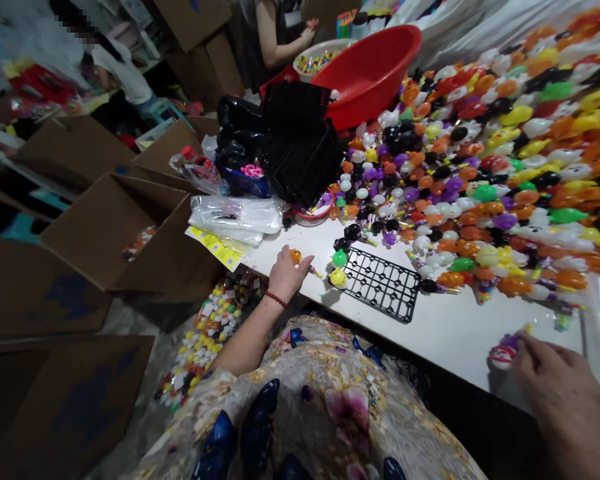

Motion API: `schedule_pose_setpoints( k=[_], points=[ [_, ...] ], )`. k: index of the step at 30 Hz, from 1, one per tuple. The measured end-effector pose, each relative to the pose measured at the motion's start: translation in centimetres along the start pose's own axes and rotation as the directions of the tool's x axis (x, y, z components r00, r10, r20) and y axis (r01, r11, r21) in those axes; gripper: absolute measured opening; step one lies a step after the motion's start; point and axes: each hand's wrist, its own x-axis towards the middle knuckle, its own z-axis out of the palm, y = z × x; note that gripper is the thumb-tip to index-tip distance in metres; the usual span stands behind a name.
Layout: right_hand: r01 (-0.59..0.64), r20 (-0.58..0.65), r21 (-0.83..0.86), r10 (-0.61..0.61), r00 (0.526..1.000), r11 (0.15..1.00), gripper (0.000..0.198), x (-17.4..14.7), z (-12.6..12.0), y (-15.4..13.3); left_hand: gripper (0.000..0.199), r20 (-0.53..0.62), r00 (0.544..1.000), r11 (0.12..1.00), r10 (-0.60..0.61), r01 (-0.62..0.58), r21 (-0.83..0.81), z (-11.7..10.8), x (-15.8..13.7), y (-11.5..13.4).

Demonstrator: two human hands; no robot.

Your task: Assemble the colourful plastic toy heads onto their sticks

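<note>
My left hand point(285, 275), wearing a red bead bracelet, is at the table's front edge with its thumb and fingers around a small orange toy point(295, 256). A thin colourful stem sticks out past the thumb. On the right, my right hand point(555, 377) pinches a small toy with a red-and-white head point(503, 357) and a purple part, just over the tabletop. Between the hands lies a black plastic grid tray point(383, 283). Along its left end sit a yellow toy head point(338, 277), a green one point(339, 259) and a black one point(342, 245).
A large heap of coloured toys point(455, 193) covers the table's far side. Stacked black trays point(303, 157), a red basin point(375, 77) and clear plastic bags point(235, 217) stand behind. Open cardboard boxes point(120, 227) are at the left. Other people work farther back.
</note>
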Motion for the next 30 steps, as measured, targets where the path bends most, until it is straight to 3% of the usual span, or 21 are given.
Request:
schedule_pose_setpoints(
  k=[3,6,8,10,12,15,17,19,21,23,26,30],
  points=[
    [-0.053,0.008,0.056,0.052,0.999,0.997,0.031,-0.5,-0.4,-2.3,0.051,0.115,0.993,1.000,-0.020,0.022,-0.019,0.0,0.8,1.1],
    [0.028,-0.128,0.062,-0.020,0.992,0.998,0.039,-1.4,-2.1,-5.2,0.058,0.109,0.991,0.967,-0.073,0.097,-0.234,0.3,1.0,0.9],
    [0.099,-0.211,0.089,-0.079,0.974,0.991,0.041,-2.2,-3.3,-7.5,0.060,0.121,0.985,0.878,-0.121,0.164,-0.450,0.6,0.7,0.4],
    [0.193,-0.218,0.148,-0.158,0.963,0.970,0.039,-3.1,-4.0,-10.0,0.053,0.174,0.976,0.697,-0.134,0.218,-0.684,0.7,0.1,-0.2],
    [0.290,-0.146,0.264,-0.259,0.955,0.920,0.035,-3.8,-4.4,-12.7,0.044,0.256,0.961,0.442,-0.104,0.276,-0.854,0.4,-0.6,-0.6],
    [0.336,0.062,0.545,-0.436,0.898,0.768,0.030,-4.5,-4.4,-16.8,0.044,0.395,0.918,0.124,-0.032,0.396,-0.910,-0.6,-1.7,-0.5],
    [0.238,0.242,0.704,-0.541,0.805,0.669,0.032,-4.6,-4.0,-19.6,0.047,0.459,0.888,0.014,0.020,0.459,-0.889,-1.4,-2.7,0.0],
    [0.059,0.438,0.764,-0.583,0.684,0.643,0.037,-4.7,-3.3,-22.0,0.048,0.490,0.868,-0.039,0.078,0.494,-0.869,-2.1,-3.8,0.7],
    [-0.085,0.560,0.767,-0.599,0.573,0.636,0.044,-4.7,-2.4,-24.0,0.046,0.499,0.855,-0.044,0.138,0.509,-0.860,-2.4,-5.1,1.3],
    [-0.122,0.584,0.777,-0.634,0.506,0.618,0.041,-4.8,-1.2,-25.5,0.046,0.490,0.849,0.005,0.197,0.499,-0.867,-2.4,-6.3,1.4],
    [-0.062,0.550,0.795,-0.676,0.491,0.603,0.033,-5.1,0.5,-26.7,0.048,0.440,0.852,0.189,0.283,0.400,-0.897,-2.1,-7.5,0.8],
    [0.054,0.486,0.806,-0.711,0.508,0.589,0.028,-5.6,1.8,-27.2,0.032,0.316,0.886,0.538,0.339,0.093,-0.838,-1.6,-7.7,-0.5]
  ],
)
